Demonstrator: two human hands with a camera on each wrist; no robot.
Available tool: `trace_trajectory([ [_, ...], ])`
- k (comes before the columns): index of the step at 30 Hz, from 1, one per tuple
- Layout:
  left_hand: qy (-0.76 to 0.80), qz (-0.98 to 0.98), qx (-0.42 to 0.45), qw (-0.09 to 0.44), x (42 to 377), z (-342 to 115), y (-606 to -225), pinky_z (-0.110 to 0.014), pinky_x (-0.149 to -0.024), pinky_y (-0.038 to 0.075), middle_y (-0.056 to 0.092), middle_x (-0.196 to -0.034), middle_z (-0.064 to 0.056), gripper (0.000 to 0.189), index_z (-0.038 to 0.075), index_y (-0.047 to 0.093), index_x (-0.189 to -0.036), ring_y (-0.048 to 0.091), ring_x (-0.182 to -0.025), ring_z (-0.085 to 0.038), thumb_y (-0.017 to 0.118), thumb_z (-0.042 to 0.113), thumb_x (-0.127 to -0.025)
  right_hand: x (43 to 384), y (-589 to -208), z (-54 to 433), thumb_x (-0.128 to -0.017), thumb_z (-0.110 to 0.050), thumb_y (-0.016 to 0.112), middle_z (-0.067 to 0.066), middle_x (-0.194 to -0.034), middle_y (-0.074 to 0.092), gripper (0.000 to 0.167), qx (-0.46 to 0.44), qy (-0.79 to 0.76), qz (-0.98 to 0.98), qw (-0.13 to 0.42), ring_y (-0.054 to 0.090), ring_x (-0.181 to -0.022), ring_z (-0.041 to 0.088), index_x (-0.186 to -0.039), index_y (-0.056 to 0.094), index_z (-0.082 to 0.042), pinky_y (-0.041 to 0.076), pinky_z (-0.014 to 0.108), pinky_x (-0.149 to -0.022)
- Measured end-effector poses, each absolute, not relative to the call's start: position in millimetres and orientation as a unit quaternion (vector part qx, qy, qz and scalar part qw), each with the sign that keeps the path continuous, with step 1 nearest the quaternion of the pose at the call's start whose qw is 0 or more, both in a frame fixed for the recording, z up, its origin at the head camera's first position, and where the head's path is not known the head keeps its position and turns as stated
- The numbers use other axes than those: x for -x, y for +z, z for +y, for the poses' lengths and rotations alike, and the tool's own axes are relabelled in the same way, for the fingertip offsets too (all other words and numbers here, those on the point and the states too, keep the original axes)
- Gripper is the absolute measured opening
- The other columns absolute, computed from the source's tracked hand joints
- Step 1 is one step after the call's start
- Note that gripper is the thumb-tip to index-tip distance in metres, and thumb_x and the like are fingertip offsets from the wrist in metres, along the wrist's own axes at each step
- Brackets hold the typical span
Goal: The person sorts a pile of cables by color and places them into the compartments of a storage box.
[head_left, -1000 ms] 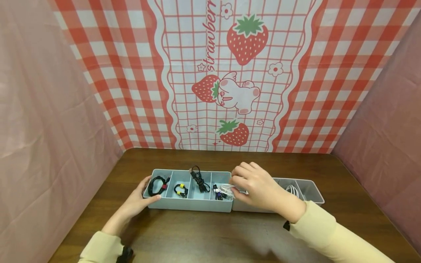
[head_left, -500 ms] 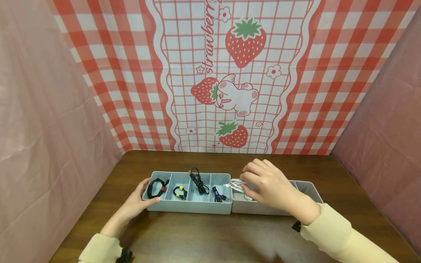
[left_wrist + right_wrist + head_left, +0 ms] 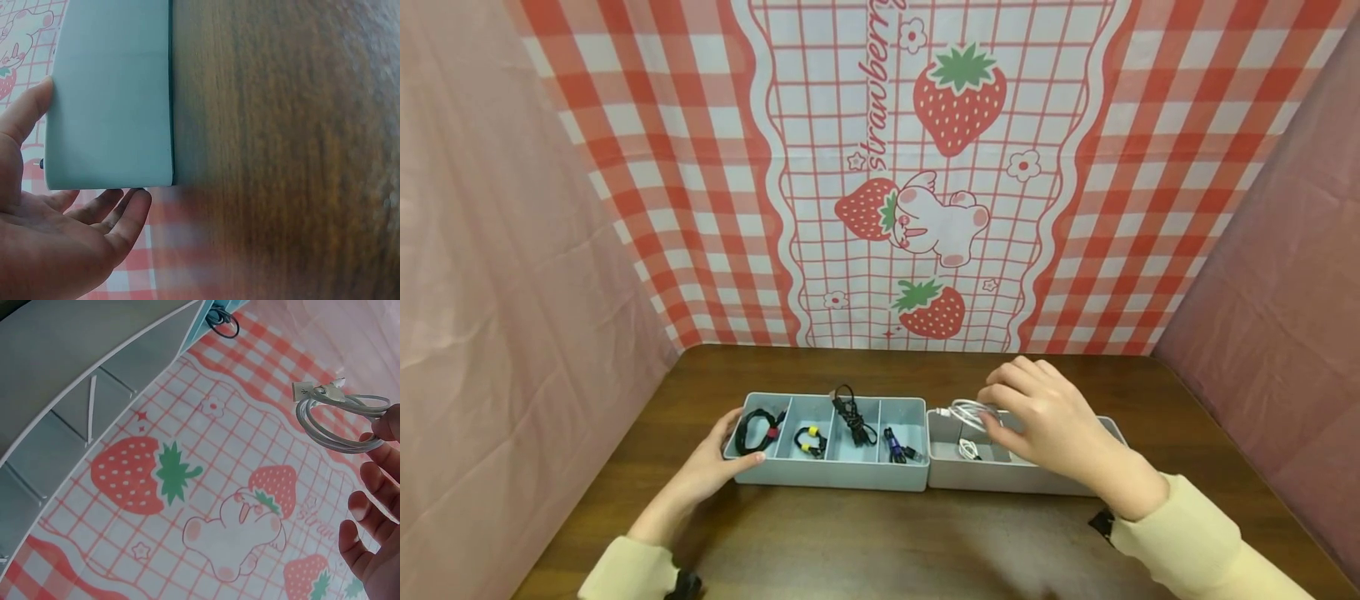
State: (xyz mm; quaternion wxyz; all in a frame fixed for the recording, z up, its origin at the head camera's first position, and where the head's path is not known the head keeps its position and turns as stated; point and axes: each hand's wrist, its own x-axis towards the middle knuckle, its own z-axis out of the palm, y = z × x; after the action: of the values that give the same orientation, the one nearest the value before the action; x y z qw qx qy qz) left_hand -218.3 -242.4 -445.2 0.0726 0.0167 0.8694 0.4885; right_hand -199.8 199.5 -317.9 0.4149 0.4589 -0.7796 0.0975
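My right hand (image 3: 1048, 417) pinches a coiled white USB cable (image 3: 966, 412) between thumb and index finger, above the grey divided box (image 3: 1000, 477). In the right wrist view the coil (image 3: 337, 447) hangs with its plugs pointing away from the hand, the other fingers loosely bent. My left hand (image 3: 707, 467) grips the left end of the light-blue divided box (image 3: 831, 475), thumb on the front rim and fingers round the end wall. That box holds a black cable with a red tie (image 3: 756, 432), a small yellow-tied cable (image 3: 811, 440), a bundled black cable (image 3: 853, 421) and a purple-tied cable (image 3: 895, 454).
Both boxes stand end to end on the brown wooden table (image 3: 850, 542). Another small white cable (image 3: 970, 450) lies in the grey box, whose right part is hidden by my right hand. A strawberry-print cloth (image 3: 880, 167) hangs behind, with pink cloth (image 3: 535, 250) at the sides.
My right hand has carried the white cable rightward and up, from the blue box's rightmost compartment to over the grey box. My left hand keeps its place on the blue box.
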Motion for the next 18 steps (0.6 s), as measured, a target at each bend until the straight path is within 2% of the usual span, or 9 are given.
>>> trace_trajectory([
  [9, 0.487, 0.87, -0.022, 0.073, 216, -241, -444, -0.061, -0.108, 0.018, 0.024, -0.15, -0.025, 0.086, 0.008, 0.016, -0.148, 0.022, -0.137, -0.042, 0.07, 0.031, -0.085, 197, -319, 216, -0.09, -0.031, 0.048, -0.002, -0.083, 0.061, 0.028, -0.433, 0.096, -0.789, 0.425, 0.051, -0.072, 0.016, -0.08, 0.066, -0.013, 0.04, 0.035, -0.062],
  [18, 0.485, 0.871, -0.015, 0.076, 218, -242, -444, -0.062, -0.108, 0.017, 0.022, -0.15, -0.024, 0.087, 0.009, 0.015, -0.149, 0.021, -0.137, -0.041, 0.07, 0.033, -0.085, 196, -316, 229, -0.088, -0.03, 0.049, -0.002, -0.082, 0.061, 0.027, -0.419, 0.092, -0.786, 0.445, 0.049, -0.07, 0.015, -0.08, 0.067, -0.011, 0.038, 0.033, -0.059],
])
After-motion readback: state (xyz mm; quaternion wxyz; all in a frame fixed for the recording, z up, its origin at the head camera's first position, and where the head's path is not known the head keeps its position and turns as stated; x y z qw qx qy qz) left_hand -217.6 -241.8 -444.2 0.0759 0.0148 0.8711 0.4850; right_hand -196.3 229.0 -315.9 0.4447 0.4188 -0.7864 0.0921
